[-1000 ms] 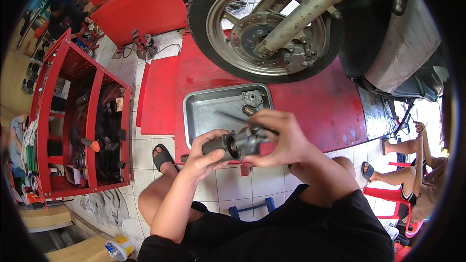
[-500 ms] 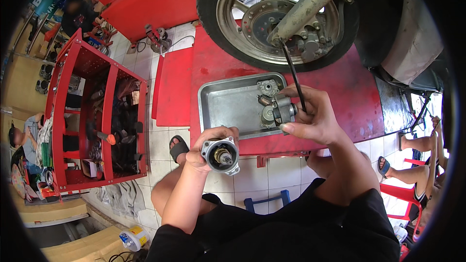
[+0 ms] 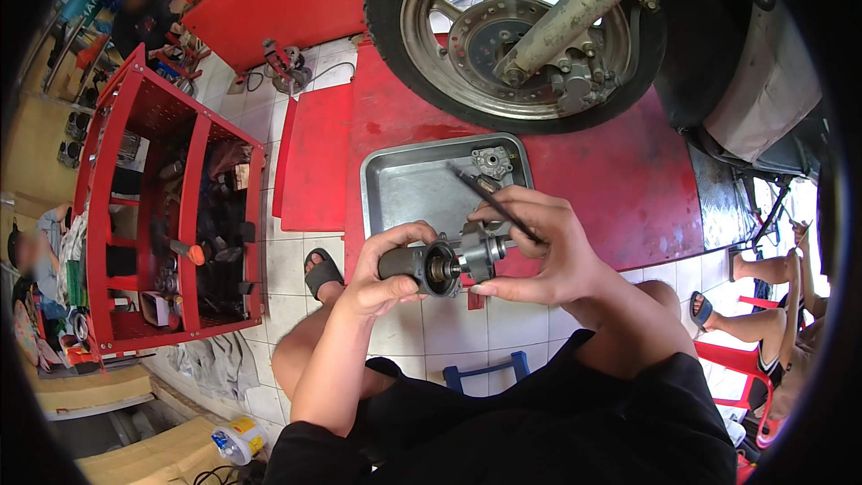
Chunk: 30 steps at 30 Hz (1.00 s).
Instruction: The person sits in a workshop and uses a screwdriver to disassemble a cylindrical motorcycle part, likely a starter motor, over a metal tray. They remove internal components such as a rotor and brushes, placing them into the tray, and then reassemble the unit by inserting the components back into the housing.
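My left hand [image 3: 373, 280] is closed around a dark grey cylindrical metal housing [image 3: 404, 271], its open end turned to the right. From that end a shiny shaft [image 3: 452, 268] sticks out. My right hand [image 3: 561, 260] grips a grey metal end cover [image 3: 482, 250] by fingertips and thumb, close against the shaft; I cannot tell whether the shaft sits inside it. A slim black rod-like tool [image 3: 494, 201] is also tucked in the right fingers, slanting up to the left over the metal tray [image 3: 369, 190]. A small metal casting [image 3: 492, 162] lies in the tray's far right corner.
The tray rests on a red platform [image 3: 620, 198], below a motorcycle wheel [image 3: 431, 99] and its fork [image 3: 588, 18]. To the left stands a red shelf cart [image 3: 189, 216] with tools. A blue stool [image 3: 489, 370] is beneath me. Other people are at both sides.
The housing has tipped from facing me to facing right, and moved up. My right hand has brought the end cover left and down to it, and the rod now slants left over the tray.
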Each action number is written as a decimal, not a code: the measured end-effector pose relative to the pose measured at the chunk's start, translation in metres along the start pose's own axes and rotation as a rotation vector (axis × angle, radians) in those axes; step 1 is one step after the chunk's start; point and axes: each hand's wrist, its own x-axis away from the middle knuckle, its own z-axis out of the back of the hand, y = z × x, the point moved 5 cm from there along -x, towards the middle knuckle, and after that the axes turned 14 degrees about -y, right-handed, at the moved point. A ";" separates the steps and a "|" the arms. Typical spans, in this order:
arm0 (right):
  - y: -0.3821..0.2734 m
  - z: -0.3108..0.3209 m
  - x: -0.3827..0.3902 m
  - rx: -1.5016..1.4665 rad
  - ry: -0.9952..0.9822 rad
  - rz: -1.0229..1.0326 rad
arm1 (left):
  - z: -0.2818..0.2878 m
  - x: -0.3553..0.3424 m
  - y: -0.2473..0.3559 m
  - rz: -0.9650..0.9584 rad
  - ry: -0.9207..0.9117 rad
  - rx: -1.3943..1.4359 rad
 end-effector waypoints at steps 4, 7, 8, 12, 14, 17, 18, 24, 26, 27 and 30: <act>-0.004 -0.002 -0.002 0.030 0.001 0.024 | 0.000 -0.001 0.002 -0.025 0.047 -0.043; -0.001 -0.007 -0.001 0.054 -0.003 0.075 | 0.004 0.003 -0.002 0.013 0.074 -0.029; 0.000 -0.010 0.000 0.083 0.014 0.090 | 0.006 0.005 -0.003 0.039 0.077 -0.012; 0.007 -0.015 0.002 0.038 0.059 0.041 | 0.007 0.001 0.001 0.027 0.058 -0.219; 0.010 -0.015 0.003 0.066 0.057 -0.023 | 0.009 -0.004 0.007 -0.066 0.021 -0.454; 0.020 -0.018 0.008 -0.137 0.024 -0.213 | 0.005 -0.004 0.015 -0.065 0.034 -0.591; 0.024 -0.020 0.009 -0.214 0.024 -0.250 | 0.004 -0.005 0.017 -0.070 0.036 -0.622; 0.020 -0.021 0.006 -0.113 0.022 -0.213 | 0.003 -0.005 0.023 -0.085 0.048 -0.723; 0.016 -0.022 0.003 0.027 0.054 -0.041 | 0.002 -0.005 0.021 -0.067 0.048 -0.715; 0.014 -0.023 0.002 0.076 0.063 0.025 | 0.001 -0.006 0.020 -0.074 0.048 -0.694; 0.017 -0.028 0.001 0.068 0.034 0.061 | 0.000 -0.005 0.016 -0.068 0.036 -0.614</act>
